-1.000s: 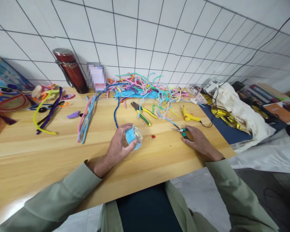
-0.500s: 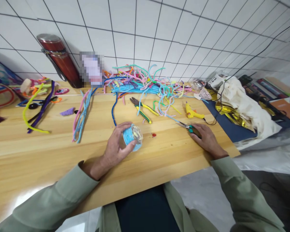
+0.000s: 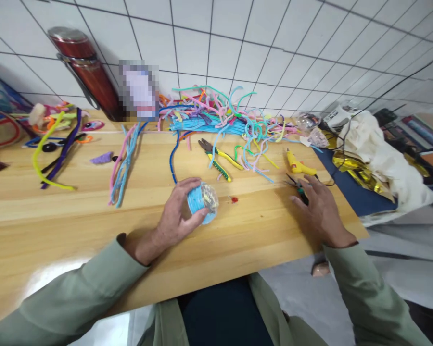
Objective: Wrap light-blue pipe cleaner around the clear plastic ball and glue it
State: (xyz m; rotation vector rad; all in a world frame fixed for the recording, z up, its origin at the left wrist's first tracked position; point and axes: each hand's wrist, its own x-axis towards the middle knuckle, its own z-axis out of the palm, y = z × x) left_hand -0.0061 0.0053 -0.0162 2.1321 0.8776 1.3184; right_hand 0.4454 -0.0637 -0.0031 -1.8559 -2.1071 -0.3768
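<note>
My left hand (image 3: 176, 216) is wrapped round a clear ball (image 3: 203, 203) wound with light blue pipe cleaner, held against the wooden table (image 3: 75, 226). My right hand (image 3: 319, 209) lies flat on the table with fingers spread, its fingertips over small green-handled pliers (image 3: 299, 186). A tiny red bit (image 3: 234, 199) lies between the two hands.
A heap of coloured pipe cleaners (image 3: 220, 122) lies by the tiled wall. Yellow-handled pliers (image 3: 216, 161) and a yellow glue gun (image 3: 299, 165) lie in front of it. A red flask (image 3: 84, 67) stands at the back left. Cloth and gold foil (image 3: 361, 170) lie right.
My right hand has slid right with the small pliers and flattened out, the fingers now spread. The left hand kept its hold on the ball. The camera turned a little.
</note>
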